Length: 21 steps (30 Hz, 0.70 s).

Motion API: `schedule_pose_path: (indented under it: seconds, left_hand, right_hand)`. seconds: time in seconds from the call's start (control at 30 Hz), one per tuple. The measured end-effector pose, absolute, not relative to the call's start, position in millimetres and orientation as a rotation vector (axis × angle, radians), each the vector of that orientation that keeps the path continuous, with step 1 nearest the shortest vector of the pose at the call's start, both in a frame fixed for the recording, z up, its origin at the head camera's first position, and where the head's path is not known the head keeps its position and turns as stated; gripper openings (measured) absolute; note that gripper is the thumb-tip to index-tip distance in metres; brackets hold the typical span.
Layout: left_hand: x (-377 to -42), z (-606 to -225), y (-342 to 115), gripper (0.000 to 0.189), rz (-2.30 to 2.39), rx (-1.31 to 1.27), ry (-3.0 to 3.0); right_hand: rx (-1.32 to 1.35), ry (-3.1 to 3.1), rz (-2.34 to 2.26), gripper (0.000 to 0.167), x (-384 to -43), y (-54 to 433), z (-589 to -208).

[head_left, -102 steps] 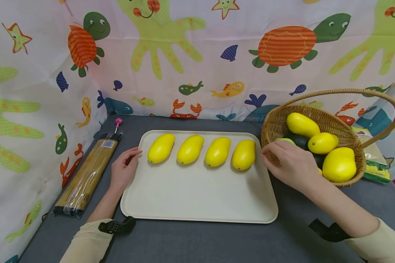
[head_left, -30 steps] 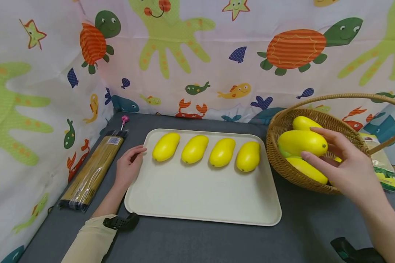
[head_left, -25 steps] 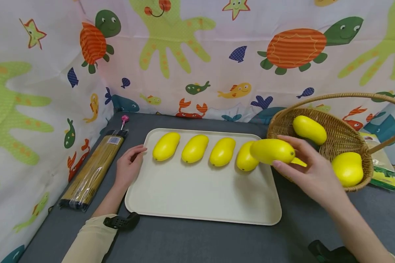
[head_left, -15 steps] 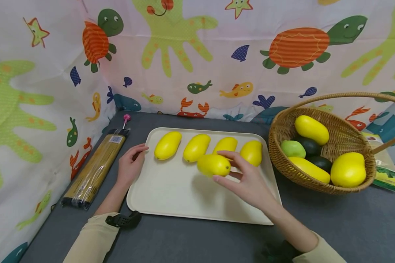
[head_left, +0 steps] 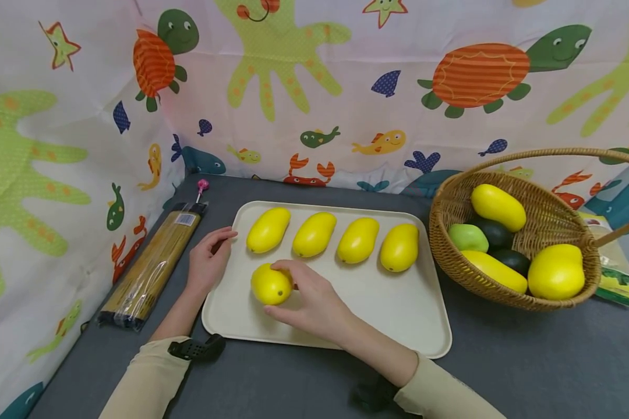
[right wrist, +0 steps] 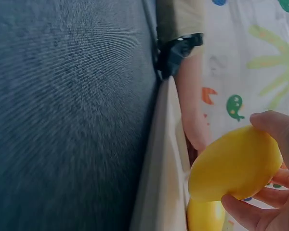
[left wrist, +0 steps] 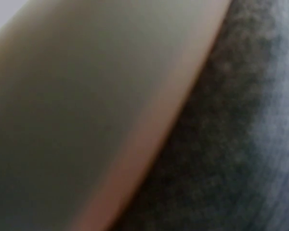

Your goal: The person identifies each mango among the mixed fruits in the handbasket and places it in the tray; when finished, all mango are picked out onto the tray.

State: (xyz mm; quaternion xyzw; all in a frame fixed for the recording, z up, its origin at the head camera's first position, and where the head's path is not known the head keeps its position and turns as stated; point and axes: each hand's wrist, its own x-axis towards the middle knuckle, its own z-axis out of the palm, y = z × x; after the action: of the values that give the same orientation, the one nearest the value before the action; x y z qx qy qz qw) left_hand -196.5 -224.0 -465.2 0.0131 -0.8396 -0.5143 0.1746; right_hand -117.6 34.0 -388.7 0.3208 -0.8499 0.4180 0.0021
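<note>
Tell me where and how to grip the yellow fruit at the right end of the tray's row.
I'd take the right-end yellow fruit across its middle, straight from above, pressing its two long sides. It lies lengthwise, roughly front to back; its top is uncovered, while the rim of the tray sits close on its right and the next fruit lies to its left.

from the head we look forward and down across the tray (head_left: 393, 299); at the left wrist we sit too close — mostly blur; at the right, low and sideways, we share the nearby yellow fruit (right wrist: 233, 163) and left hand (head_left: 208, 263) with the head view.
</note>
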Motion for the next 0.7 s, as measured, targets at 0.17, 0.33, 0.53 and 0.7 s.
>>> schedule_pose_path:
  seconds: [0.17, 0.33, 0.53, 0.7]
  left_hand:
    - [-196.0, -464.5, -224.6, 0.022, -1.46, 0.025, -2.374]
    - [-197.1, -466.0, -225.2, 0.022, -1.455, 0.003, -2.368]
    - [-198.0, -467.0, -225.7, 0.021, -1.448, -0.008, -2.354]
    - [-197.6, -466.5, -225.9, 0.021, -1.443, -0.012, -2.363]
  right_hand:
    - [1.098, -2.641, 1.109, 0.065, -119.3, 16.9, -394.5]
    - [1.138, -2.623, 0.907, 0.064, -121.1, 5.5, -400.2]
    - [1.17, -2.577, 0.639, 0.064, -120.2, -4.9, -404.6]
    - [1.201, -2.522, 0.478, 0.065, -117.7, -9.7, -407.2]
